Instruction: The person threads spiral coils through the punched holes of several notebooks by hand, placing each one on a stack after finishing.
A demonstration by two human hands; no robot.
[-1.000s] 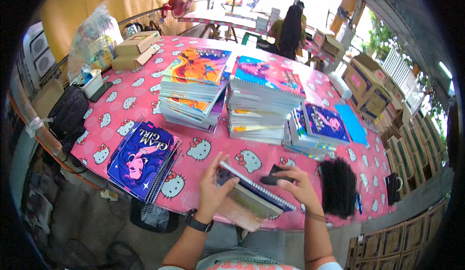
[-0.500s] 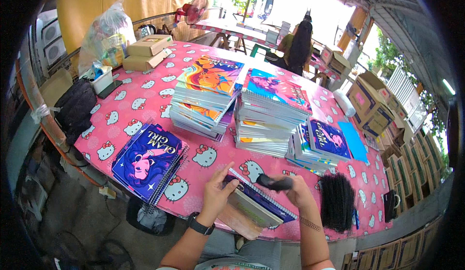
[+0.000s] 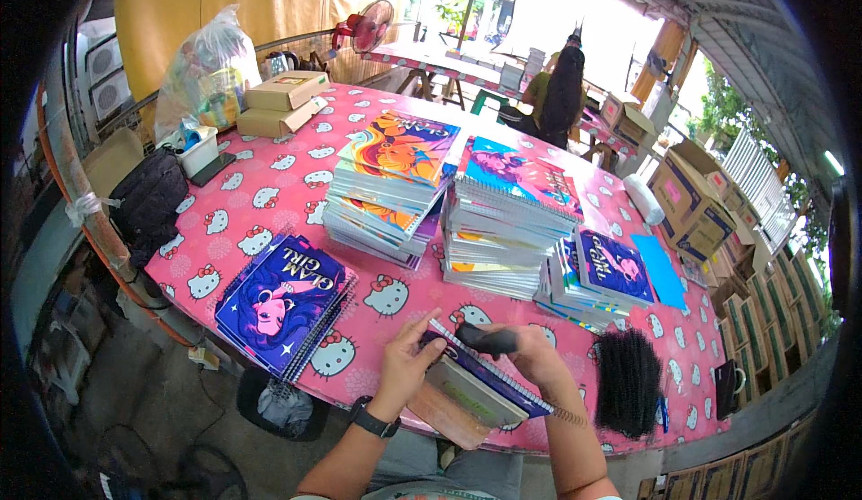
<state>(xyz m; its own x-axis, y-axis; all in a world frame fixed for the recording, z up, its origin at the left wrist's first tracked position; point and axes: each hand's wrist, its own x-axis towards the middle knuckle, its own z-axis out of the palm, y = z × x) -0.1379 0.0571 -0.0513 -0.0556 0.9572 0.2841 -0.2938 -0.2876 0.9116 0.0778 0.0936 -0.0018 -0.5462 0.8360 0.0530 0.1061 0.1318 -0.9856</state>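
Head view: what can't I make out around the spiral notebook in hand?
- Spiral notebook: front cover, tilted away.
- Dark tool in right hand: kind unclear, fingers wrap it.
- Left hand: palm contact hidden.
- Black bundle: makeup too fine, blurred.

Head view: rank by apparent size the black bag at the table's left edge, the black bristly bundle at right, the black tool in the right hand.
1. black bag
2. black bristly bundle, somewhat smaller, though fisheye bending makes this unsure
3. black tool in the right hand, clearly smallest
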